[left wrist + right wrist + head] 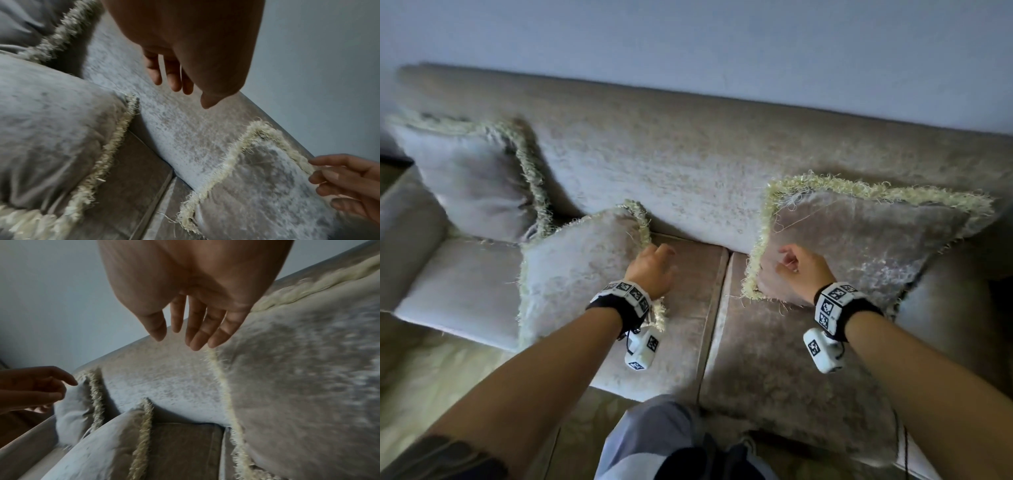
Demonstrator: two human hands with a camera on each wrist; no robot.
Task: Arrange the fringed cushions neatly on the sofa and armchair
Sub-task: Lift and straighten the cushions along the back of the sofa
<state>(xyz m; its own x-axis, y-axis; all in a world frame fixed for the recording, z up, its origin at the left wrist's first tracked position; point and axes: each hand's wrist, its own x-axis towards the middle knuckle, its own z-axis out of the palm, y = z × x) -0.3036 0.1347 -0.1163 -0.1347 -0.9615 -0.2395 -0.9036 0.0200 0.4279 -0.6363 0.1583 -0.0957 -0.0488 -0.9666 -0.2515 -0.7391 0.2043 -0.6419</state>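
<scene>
Three grey velvet cushions with cream fringe lie on the beige sofa (688,154). The left cushion (472,178) leans in the corner against the backrest. A middle cushion (578,270) (51,138) lies slumped on the seat. At the right, the third cushion (859,246) (298,386) stands against the backrest. My left hand (654,267) hovers over the middle cushion's right fringe, fingers (174,76) loosely hanging and holding nothing. My right hand (798,270) hangs before the right cushion's left edge, its fingers (195,331) straight and empty.
A pale wall (722,41) runs behind the sofa. The sofa's left armrest (407,233) bounds the corner. A bare stretch of seat (688,335) lies between the middle and right cushions. My legs (654,442) stand close to the seat's front edge, over patterned floor (431,370).
</scene>
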